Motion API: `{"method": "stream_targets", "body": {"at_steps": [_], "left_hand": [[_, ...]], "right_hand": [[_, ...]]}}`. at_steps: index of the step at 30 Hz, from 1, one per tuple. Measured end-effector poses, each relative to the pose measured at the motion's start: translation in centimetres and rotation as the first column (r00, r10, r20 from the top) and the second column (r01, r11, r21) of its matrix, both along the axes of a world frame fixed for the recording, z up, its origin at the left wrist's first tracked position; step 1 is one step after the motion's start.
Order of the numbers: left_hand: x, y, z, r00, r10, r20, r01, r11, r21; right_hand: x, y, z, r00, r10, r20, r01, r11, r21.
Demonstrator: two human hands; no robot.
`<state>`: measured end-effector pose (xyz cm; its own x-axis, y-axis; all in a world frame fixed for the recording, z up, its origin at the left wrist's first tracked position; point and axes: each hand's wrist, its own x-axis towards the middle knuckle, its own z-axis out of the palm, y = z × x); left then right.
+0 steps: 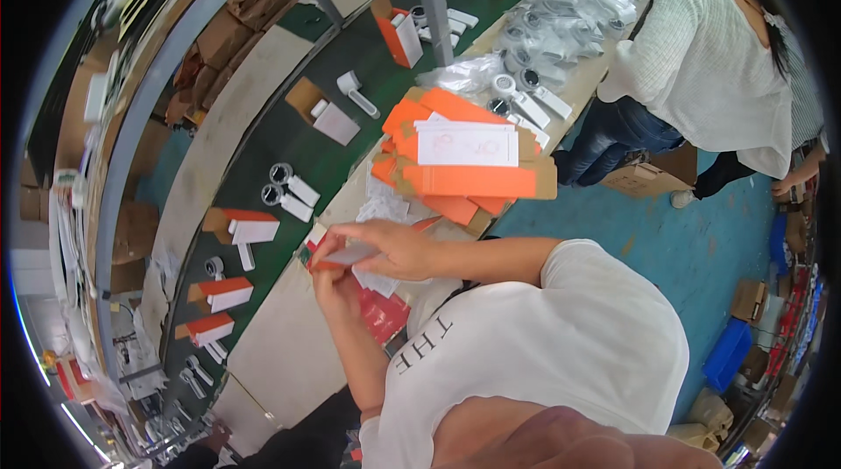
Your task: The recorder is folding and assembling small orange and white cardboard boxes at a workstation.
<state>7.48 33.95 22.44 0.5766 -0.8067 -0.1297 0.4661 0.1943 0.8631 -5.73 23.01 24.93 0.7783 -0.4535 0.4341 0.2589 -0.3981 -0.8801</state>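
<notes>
Both hands are together over the near edge of the bench, around a small orange-and-white carton (352,253). My left hand (338,289) grips its lower side. From the right, my right hand (394,246) reaches across with its fingers closed over the upper side. Much of the carton is hidden by the fingers. Beside my right forearm lies a stack of flattened orange-and-white cartons (469,182). White paper sheets (383,205) and a red plastic packet (382,315) lie close to my hands.
A green conveyor belt (289,138) carries orange cartons and white handheld devices (357,94). Plastic-bagged devices (569,18) are heaped at the far end of the bench. A metal post (429,5) rises there. A person in a white knit top (692,57) stands at right near a cardboard box (650,173).
</notes>
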Motion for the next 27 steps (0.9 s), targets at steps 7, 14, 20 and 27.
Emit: {"method": "stream_targets", "body": {"at_steps": [7,14,20,27], "left_hand": [[-1.9,0.7,3.7,0.986,0.008,0.168,-0.049,0.97,0.24],[-2.0,0.0,1.0,0.947,0.263,0.183,-0.292,0.945,0.15],[-1.8,2.2,2.1,0.996,0.084,-0.025,-0.081,0.99,0.114],[-1.0,4.0,1.0,0.925,0.376,0.048,-0.377,0.926,0.022]], "right_hand": [[-2.0,-0.4,1.7,0.975,0.216,-0.06,-0.208,0.972,0.112],[0.5,2.1,-1.2,0.995,0.052,0.091,-0.04,0.99,-0.135],[3.5,1.6,-0.7,0.992,-0.082,-0.096,0.111,0.926,0.36],[6.1,7.0,-1.0,0.996,-0.041,-0.075,0.059,0.965,0.256]]}}
